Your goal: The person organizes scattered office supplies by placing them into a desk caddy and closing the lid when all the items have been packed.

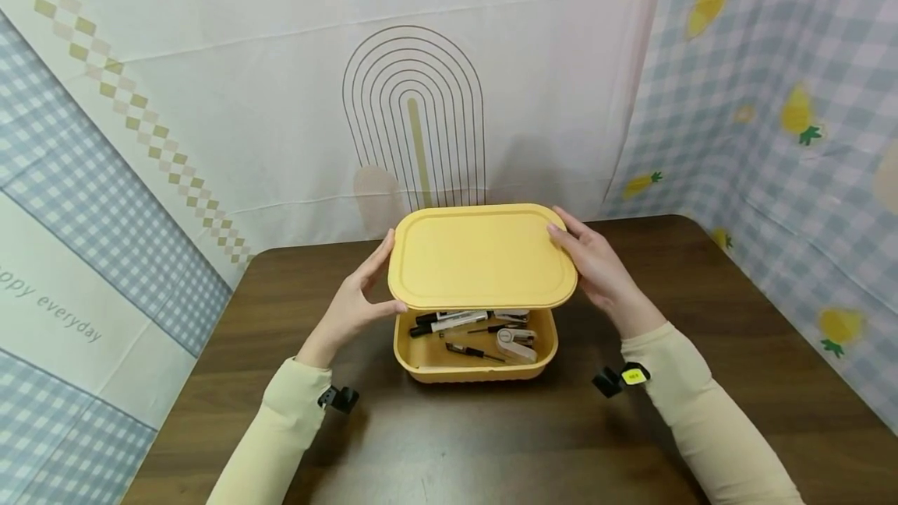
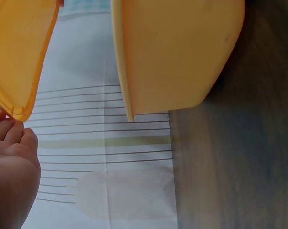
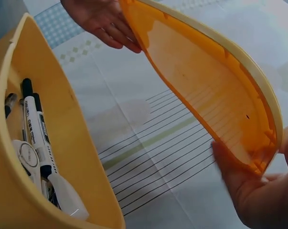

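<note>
A yellow lid [image 1: 482, 257] is held level above and behind a yellow box [image 1: 477, 373], clear of its rim in the right wrist view. My left hand [image 1: 358, 298] grips the lid's left end, thumb at the near corner and fingers along the side. At the opposite end, my right hand [image 1: 592, 263] pinches the edge, thumb on top. Inside the box lie black-and-white markers [image 3: 36, 126], black pens [image 1: 473, 351] and a small white item with a rounded end [image 1: 517, 345]. The lid's underside [image 3: 201, 81] faces the right wrist camera.
The box stands on a dark wooden table [image 1: 449, 443], toward its back edge. Behind the table hangs a pale printed cloth [image 1: 295, 139], with blue checked fabric [image 1: 744, 123] at the right side. Black wrist straps [image 1: 620, 379] sit over the sleeves.
</note>
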Motion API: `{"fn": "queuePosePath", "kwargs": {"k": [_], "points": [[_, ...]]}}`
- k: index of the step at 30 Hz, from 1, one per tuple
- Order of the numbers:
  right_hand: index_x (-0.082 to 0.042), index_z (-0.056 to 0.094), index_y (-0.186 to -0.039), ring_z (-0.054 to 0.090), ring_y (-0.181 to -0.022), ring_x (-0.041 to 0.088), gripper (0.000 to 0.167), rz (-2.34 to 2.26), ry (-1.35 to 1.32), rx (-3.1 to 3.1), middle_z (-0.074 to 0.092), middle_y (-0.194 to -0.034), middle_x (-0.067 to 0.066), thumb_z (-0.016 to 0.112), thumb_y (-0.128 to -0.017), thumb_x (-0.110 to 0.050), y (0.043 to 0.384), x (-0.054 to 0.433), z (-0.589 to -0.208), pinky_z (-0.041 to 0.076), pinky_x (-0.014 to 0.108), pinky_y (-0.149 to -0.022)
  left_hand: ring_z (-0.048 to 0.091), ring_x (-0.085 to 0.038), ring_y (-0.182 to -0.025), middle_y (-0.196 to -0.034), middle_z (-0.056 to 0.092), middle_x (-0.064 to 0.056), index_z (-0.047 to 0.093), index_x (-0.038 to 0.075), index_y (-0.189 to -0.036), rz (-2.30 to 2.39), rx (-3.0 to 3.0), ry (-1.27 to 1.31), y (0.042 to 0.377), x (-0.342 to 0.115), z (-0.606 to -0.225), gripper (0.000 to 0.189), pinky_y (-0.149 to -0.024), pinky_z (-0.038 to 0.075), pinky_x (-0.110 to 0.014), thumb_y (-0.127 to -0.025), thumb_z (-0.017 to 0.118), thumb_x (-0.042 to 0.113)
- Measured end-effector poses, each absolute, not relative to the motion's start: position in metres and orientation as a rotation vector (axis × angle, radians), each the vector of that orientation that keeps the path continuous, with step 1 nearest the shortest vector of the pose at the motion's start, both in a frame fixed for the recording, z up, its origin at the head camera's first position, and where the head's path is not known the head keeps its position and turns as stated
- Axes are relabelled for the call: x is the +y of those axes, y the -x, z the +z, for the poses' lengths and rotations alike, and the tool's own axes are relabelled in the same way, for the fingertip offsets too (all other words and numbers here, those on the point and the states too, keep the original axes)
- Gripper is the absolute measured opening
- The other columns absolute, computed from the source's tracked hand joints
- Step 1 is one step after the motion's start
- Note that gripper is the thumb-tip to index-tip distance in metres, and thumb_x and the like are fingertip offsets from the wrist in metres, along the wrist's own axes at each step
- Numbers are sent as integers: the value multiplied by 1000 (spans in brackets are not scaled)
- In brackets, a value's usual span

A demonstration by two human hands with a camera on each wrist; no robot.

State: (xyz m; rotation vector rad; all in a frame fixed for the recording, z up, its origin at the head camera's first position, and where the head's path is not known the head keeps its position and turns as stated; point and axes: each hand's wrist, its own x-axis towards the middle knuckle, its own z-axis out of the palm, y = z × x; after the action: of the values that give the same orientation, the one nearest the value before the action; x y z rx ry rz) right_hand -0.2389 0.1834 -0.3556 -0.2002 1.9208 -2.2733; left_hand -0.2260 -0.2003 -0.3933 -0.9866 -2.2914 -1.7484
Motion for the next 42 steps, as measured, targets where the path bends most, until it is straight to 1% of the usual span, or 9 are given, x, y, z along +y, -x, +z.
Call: {"fn": "queuePosePath", "kwargs": {"k": [6, 10, 15, 19, 22, 28, 30, 38, 42], "points": [[-19, 11, -163, 65, -104, 6, 75, -2084, 349, 2069, 29, -160, 20, 53, -105, -39, 233, 190, -362, 54, 22, -85, 18, -19, -152, -167, 20, -1, 28, 18, -160, -1737, -2281, 989, 221, -204, -400, 99, -119, 21, -30, -80, 86, 26], [-22, 4, -164, 55, -121, 9, 81, -1962, 509, 2088, 15, -165, 16, 58, -104, -27, 231, 200, -373, 53, 26, -91, 18, -19, -152, -166, 21, -2, 29, 17, -160, -1735, -2287, 987, 217, -206, -405, 98, -119, 21, -33, -80, 86, 27], [-30, -3, -163, 41, -138, 25, 101, -1821, 700, 2035, 4, -168, 10, 70, -95, -14, 230, 211, -388, 52, 35, -95, 19, -18, -152, -166, 21, -4, 30, 17, -159, -1769, -2302, 983, 210, -210, -409, 98, -119, 21, -27, -80, 86, 26], [-38, -4, -161, 13, -149, 32, 113, -1668, 803, 2092, -8, -168, -1, 81, -87, -24, 229, 220, -397, 33, 51, -112, 21, -17, -151, -166, 20, -6, 30, 17, -159, -1792, -2320, 979, 206, -214, -414, 97, -117, 22, -22, -80, 86, 27], [-40, -5, -160, 1, -151, 33, 118, -1595, 866, 2112, -13, -168, -4, 84, -84, -28, 230, 224, -404, 20, 57, -115, 21, -17, -151, -166, 21, -5, 31, 16, -159, -1787, -2335, 977, 204, -216, -418, 96, -117, 23, -21, -81, 86, 26], [-37, -7, -161, 3, -150, 37, 123, -1572, 937, 2081, -13, -168, 2, 86, -82, -20, 233, 228, -420, 30, 22, -110, 21, -17, -151, -166, 21, -5, 30, 15, -159, -1715, -2426, 959, 201, -216, -432, 96, -116, 22, -20, -81, 86, 15], [-36, -7, -161, 2, -150, 37, 123, -1567, 942, 2078, -13, -168, 3, 86, -82, -19, 234, 229, -425, 29, 18, -108, 21, -19, -151, -166, 21, -6, 30, 15, -159, -1686, -2454, 951, 200, -215, -435, 97, -116, 22, -19, -80, 86, 13], [-36, -8, -161, -1, -152, 38, 123, -1521, 858, 2081, -14, -168, 4, 86, -82, -24, 234, 225, -437, 16, 65, -115, 21, -18, -151, -165, 23, 0, 29, 16, -160, -1550, -2569, 900, 194, -218, -442, 100, -114, 22, -16, -78, 87, 20], [-37, -7, -161, 0, -152, 41, 122, -1495, 821, 2092, -13, -168, 7, 86, -82, -25, 235, 224, -444, 14, 69, -114, 22, -19, -151, -165, 23, -6, 29, 14, -160, -1497, -2590, 901, 193, -219, -446, 101, -114, 22, -15, -78, 88, 22]]}}
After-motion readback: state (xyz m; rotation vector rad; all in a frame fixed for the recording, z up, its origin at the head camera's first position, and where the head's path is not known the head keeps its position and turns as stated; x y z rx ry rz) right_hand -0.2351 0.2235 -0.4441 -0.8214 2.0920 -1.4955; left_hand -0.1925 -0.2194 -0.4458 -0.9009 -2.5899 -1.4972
